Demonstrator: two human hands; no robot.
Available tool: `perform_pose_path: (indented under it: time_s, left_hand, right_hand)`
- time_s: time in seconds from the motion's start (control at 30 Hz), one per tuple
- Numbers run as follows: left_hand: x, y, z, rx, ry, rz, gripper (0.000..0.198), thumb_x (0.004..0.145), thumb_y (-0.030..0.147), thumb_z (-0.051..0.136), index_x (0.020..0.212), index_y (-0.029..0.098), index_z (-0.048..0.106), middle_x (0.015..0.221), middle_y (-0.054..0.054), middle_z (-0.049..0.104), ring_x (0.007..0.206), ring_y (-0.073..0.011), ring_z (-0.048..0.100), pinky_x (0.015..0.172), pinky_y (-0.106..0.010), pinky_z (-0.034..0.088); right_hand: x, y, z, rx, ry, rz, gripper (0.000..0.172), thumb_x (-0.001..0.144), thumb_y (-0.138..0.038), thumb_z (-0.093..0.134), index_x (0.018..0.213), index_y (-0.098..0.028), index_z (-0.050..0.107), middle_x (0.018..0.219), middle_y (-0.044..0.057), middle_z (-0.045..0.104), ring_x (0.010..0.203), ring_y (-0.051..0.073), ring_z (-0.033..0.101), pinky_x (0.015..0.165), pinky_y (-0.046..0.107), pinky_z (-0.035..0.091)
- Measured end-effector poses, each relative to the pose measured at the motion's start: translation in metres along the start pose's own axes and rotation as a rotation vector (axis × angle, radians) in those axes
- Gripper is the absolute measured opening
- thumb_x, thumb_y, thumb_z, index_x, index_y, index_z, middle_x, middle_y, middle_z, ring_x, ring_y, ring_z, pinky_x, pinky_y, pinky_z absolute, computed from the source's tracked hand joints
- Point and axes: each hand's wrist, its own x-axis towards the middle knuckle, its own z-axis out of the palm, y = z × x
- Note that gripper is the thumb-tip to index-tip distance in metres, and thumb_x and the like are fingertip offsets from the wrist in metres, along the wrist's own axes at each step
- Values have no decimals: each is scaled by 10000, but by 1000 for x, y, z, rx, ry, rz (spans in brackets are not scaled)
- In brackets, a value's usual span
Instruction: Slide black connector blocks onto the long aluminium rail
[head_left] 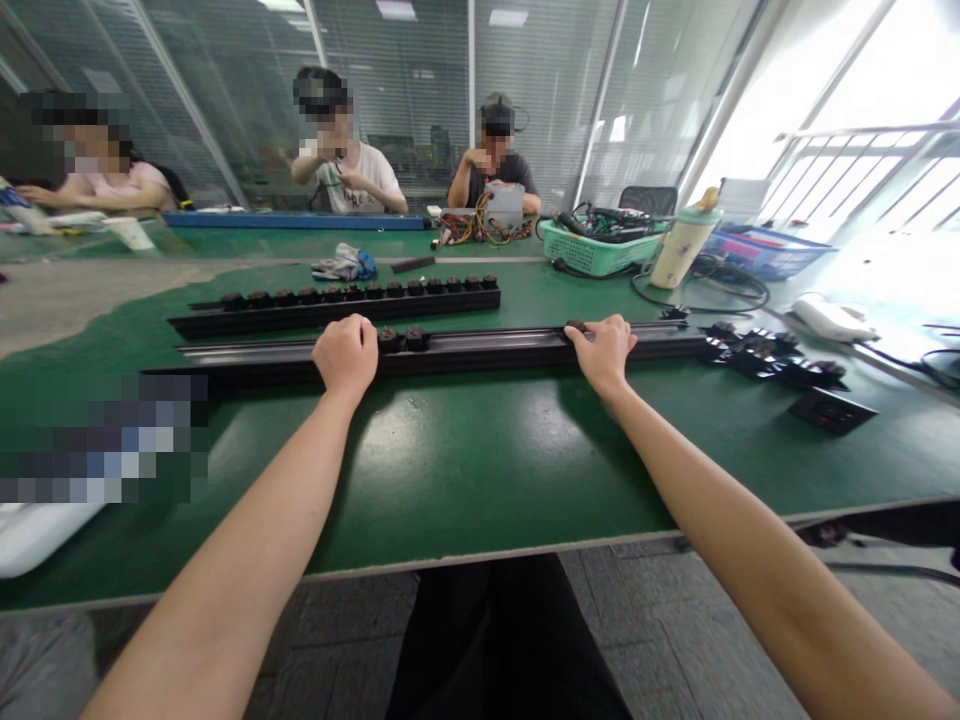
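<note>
A long black metal rail [487, 347] with an open channel lies across the green table in front of me. My left hand [345, 357] is closed over its left part; the fingertips are hidden behind it. Just right of that hand, two round-topped black socket modules [402, 339] sit in the channel. My right hand [604, 350] pinches another black socket module [576, 327] at the channel, further right. Several loose black modules [761, 350] lie past the rail's right end, with a flat black plate [832, 410] nearer me.
Behind lies a second black rail [337, 307] lined with modules. Beyond are gloves [345, 263], a green basket [600, 248] of cables, a tumbler [684, 248] and a blue basket [765, 250]. A white object [52, 530] lies at left. Three people sit across the table.
</note>
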Motion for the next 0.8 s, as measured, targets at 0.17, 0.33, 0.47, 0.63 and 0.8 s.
perform_pose_path:
  time_s: [0.17, 0.33, 0.47, 0.63, 0.8]
  left_hand:
    - [0, 0, 1, 10, 1, -3, 389, 1011, 351, 307, 939, 213, 664, 1008, -131, 712, 1020, -282, 617, 794, -367, 399]
    - [1, -1, 2, 3, 4, 3, 400, 1014, 362, 303, 959, 210, 669, 1025, -132, 711, 1023, -279, 616, 792, -362, 399]
    - [1, 0, 1, 30, -6, -6, 413, 1016, 359, 295, 983, 204, 676, 1031, -133, 710, 1020, -280, 621, 783, -359, 397]
    - [1, 1, 1, 43, -6, -7, 426, 1018, 358, 291, 985, 200, 684, 1025, -134, 708, 1014, -280, 624, 776, -361, 394]
    - [1, 1, 0, 25, -6, -8, 413, 1015, 349, 302, 1001, 203, 688, 1024, -133, 703, 1014, -279, 617, 781, -361, 396]
  right_hand:
    - [2, 1, -2, -20, -13, 24, 279, 930, -381, 587, 928, -144, 734, 1128, 172, 582, 1098, 307, 469, 991, 489, 326]
    - [3, 3, -3, -15, -9, 44, 279, 921, -375, 588, 934, -140, 738, 1134, 177, 584, 1116, 317, 468, 998, 503, 330]
    - [3, 3, -2, -13, 4, 40, 292, 919, -388, 575, 922, -145, 737, 1140, 175, 586, 1109, 317, 467, 997, 518, 332]
    - [3, 4, -3, -6, 4, 51, 278, 913, -380, 578, 915, -146, 728, 1148, 181, 586, 1115, 321, 471, 1005, 527, 336]
    - [4, 5, -4, -9, -5, 57, 275, 919, -376, 580, 925, -144, 726, 1151, 178, 583, 1121, 318, 469, 1011, 518, 332]
